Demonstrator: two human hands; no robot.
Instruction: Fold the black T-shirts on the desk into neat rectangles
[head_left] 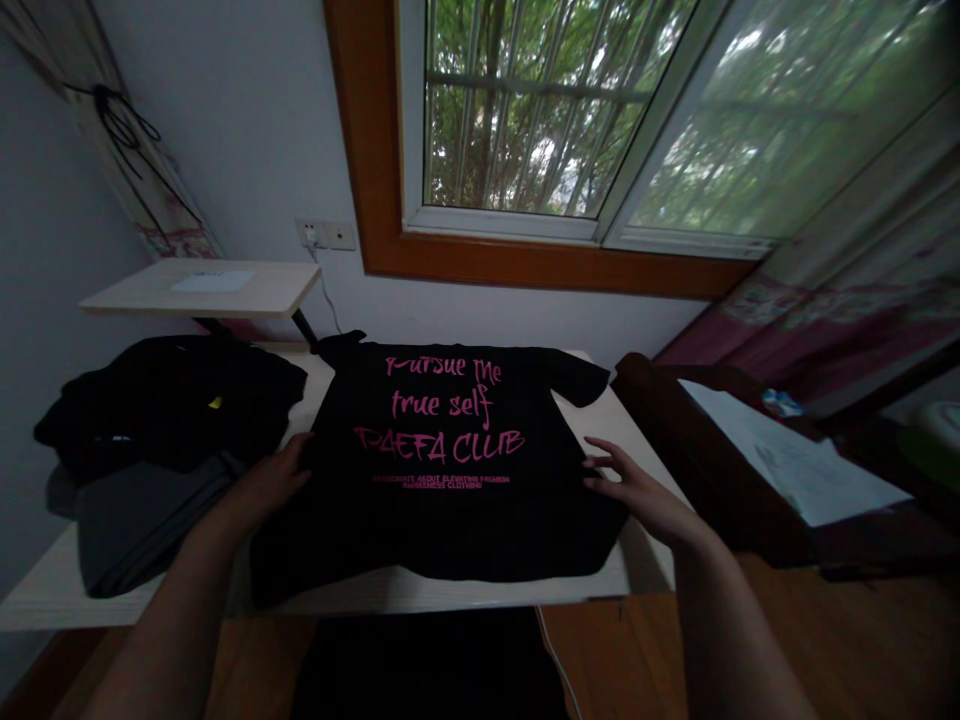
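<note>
A black short-sleeved T-shirt (450, 525) lies spread on a pale table (345, 597), its collar end toward the wall and its hem near the front edge. Pink lettering covers its upper half. My left hand (271, 482) rests at the shirt's left side, fingers stretched toward the cloth and the thumb apart. At the opposite side, my right hand (637, 490) has its fingers spread, the tips touching or just beside the shirt's edge. The left sleeve looks bunched near the shelf; the right sleeve lies out flat.
Left of the shirt sit a heap of black clothes (180, 390) and folded grey clothing (150, 510). A small raised shelf (210, 290) stands behind them. Beyond the table's right end is a dark brown piece of furniture (675, 440) with a white sheet (795, 450). A window (555, 110) is ahead.
</note>
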